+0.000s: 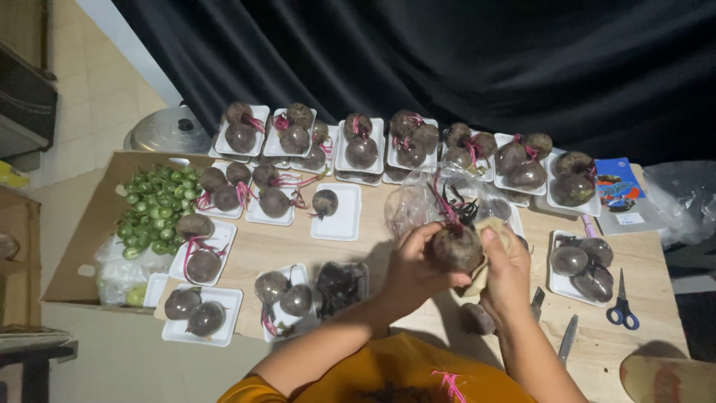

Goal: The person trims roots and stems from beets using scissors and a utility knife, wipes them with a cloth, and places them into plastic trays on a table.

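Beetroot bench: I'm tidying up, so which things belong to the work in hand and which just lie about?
In use:
left hand
right hand
beetroot held by both
cloth in right hand
white trays of beetroot

Lying about:
scissors
knife
green fruits
pot lid

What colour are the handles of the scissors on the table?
The scissors have blue handles, seen in the head view, at the table's right edge.

A black curtain (447, 60) hangs behind the wooden desk's (418, 224) far edge. Pale floor tiles (112, 82) show at the left, where a metal lid (170, 130) rests. Light is dim.
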